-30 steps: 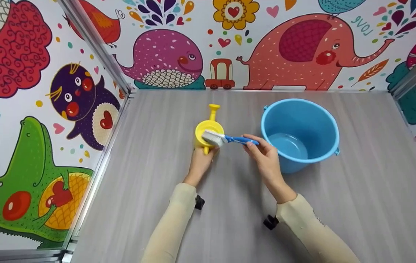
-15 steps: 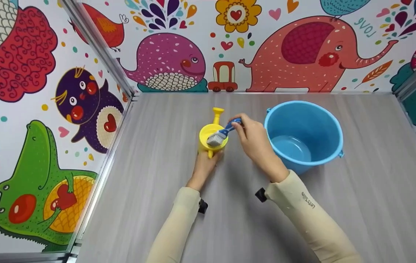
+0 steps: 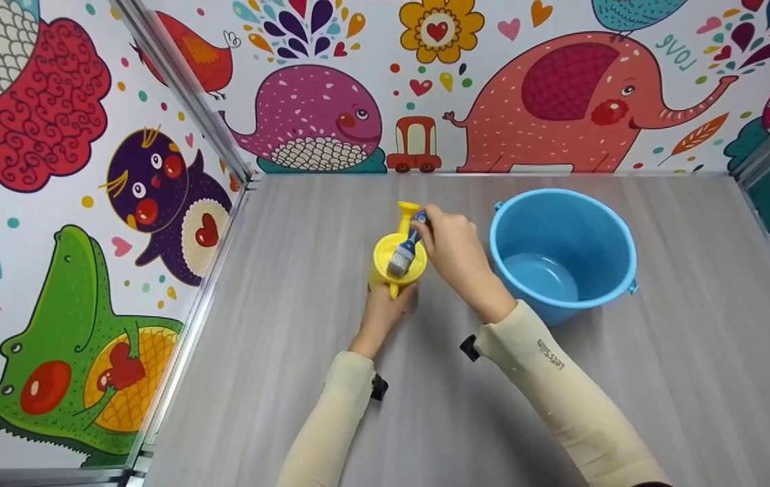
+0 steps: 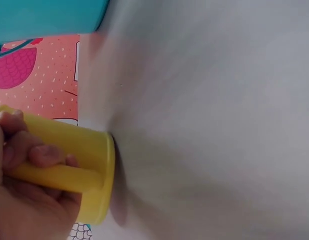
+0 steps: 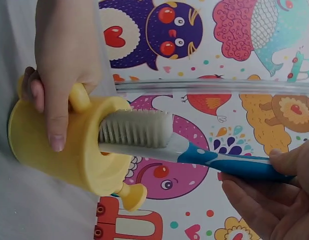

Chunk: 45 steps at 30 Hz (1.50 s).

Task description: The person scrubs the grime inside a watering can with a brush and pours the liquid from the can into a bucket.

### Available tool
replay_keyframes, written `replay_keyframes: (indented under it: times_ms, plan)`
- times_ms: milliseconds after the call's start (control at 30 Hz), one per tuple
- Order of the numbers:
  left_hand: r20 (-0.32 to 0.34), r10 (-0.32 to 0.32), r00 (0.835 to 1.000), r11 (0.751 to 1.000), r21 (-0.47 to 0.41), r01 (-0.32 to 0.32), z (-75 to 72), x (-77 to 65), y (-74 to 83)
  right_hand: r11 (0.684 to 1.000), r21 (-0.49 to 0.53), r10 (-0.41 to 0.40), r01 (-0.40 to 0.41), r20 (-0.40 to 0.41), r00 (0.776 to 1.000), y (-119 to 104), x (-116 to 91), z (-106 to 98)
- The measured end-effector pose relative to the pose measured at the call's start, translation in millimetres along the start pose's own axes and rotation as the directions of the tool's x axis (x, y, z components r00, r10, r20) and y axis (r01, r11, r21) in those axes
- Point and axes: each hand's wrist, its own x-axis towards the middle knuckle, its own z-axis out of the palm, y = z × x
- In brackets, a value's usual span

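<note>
A small yellow watering can (image 3: 379, 276) stands on the table, its spout toward the back wall. My left hand (image 3: 383, 312) grips it at the handle; in the left wrist view my fingers curl round that handle (image 4: 59, 177), and in the right wrist view the thumb lies along the can's side. My right hand (image 3: 454, 251) pinches the blue handle of a brush (image 3: 401, 260) with pale bristles. The brush slants down, and its head reaches into the can's open top. In the right wrist view the bristles (image 5: 137, 131) face the handle side, their tip hidden inside the rim.
A large blue bucket (image 3: 540, 310) stands on the table to the right, close beside my right forearm. Printed cartoon walls (image 3: 317, 115) with metal edge rails (image 3: 185, 95) bound the grey table (image 3: 277, 270) at the back and left.
My right hand has swung left and farther back, turning the brush from nearly level to steeply slanted, with its head lower into the can. The left hand keeps its grip on the can.
</note>
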Motion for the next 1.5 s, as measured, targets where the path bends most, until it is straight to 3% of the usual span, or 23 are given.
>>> replay_keyframes:
  times_ms: [367, 1200, 1500]
  plan:
    - [-0.006, 0.037, 0.999, 0.999, -0.032, -0.038, 0.7, 2.4, 0.0, 0.999, -0.001, 0.050, -0.050, 0.037, 0.998, 8.2, 5.7, 16.3]
    - [-0.036, -0.023, 0.999, 0.997, -0.073, 0.020, 2.3, 1.3, -1.3, 0.993, 0.033, 0.107, -0.109, 0.067, 0.992, 19.0, 5.3, 37.2]
    - [-0.058, -0.024, 0.998, 0.999, 0.026, 0.026, 4.0, 3.7, 2.5, 0.996, 0.017, 0.082, -0.083, 0.047, 0.996, 19.3, 5.7, 36.6]
